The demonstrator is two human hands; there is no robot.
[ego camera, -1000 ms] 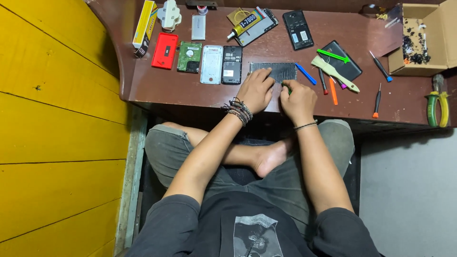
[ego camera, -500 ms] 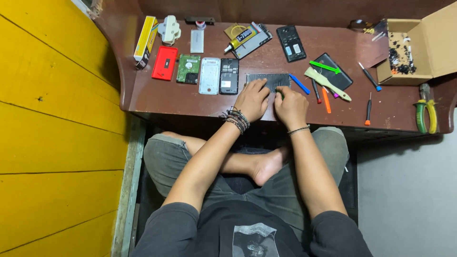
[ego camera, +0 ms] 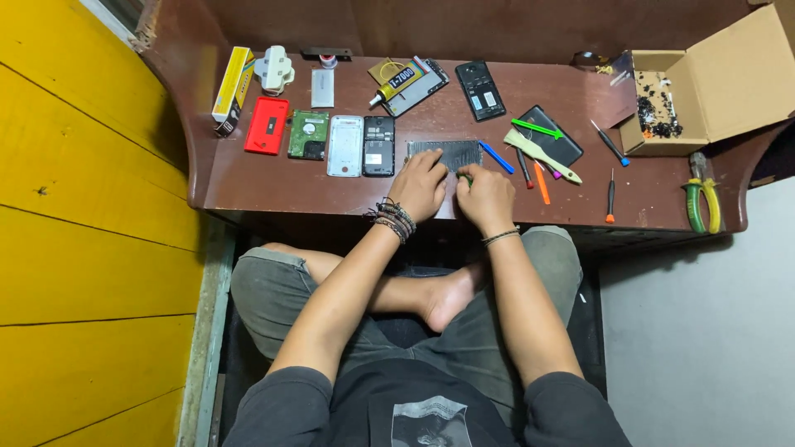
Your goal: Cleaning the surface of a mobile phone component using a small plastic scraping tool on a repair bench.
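Head view, thing in hand: a flat dark grey panel (ego camera: 443,152), a phone-sized slab with a ribbed or meshed face, lies flat near the middle of the tabletop's (ego camera: 248,182) front edge; only its far half shows, the near half is under the two hands.
Left hand: the left hand (ego camera: 421,184) lies palm-down on the panel's near left part, fingers spread flat and pressing, not curled round anything.
Right hand: the right hand (ego camera: 484,197) is curled shut just beside the panel's near right corner; a small green tip (ego camera: 465,176) pokes out at the thumb side, so it seems to pinch a slim tool; I cannot tell which kind.
How it will handle: I judge the panel light, thin and stiff, likely brittle if bent; smooth enough to skid on the wood unless pinned down.
Where to take it: by the two long edges, or flat under the palm; not by one corner.
Around it: black phone (ego camera: 378,146) and white phone back (ego camera: 344,146) to the left; blue tool (ego camera: 496,157), brush (ego camera: 542,156) and orange screwdriver (ego camera: 540,181) to the right; open cardboard box (ego camera: 729,74) at the far right corner.
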